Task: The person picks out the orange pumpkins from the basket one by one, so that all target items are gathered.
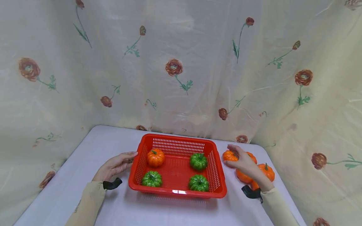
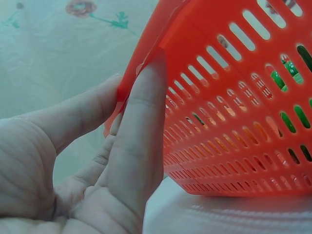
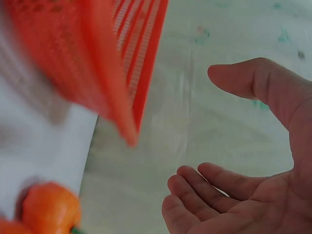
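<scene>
A red plastic basket (image 1: 172, 190) with slotted walls sits in the middle of the white table. Inside it are one small orange pumpkin (image 1: 155, 157) and three green ones, such as the green pumpkin (image 1: 198, 161) at the back right. My left hand (image 1: 118, 164) pinches the basket's left rim; the left wrist view shows thumb and fingers (image 2: 141, 122) on either side of that edge. Off the basket's right side, my right hand (image 1: 244, 160) hovers over several orange pumpkins (image 1: 267, 172), partly covering them. Its thumb and fingers are spread apart, with nothing between them in the right wrist view.
The white table (image 1: 104, 144) reaches back to a hanging cloth (image 1: 198, 103) with printed flowers, which also closes off both sides. The orange pumpkins lie close together near the table's right edge. Black straps with small mounts sit on both wrists.
</scene>
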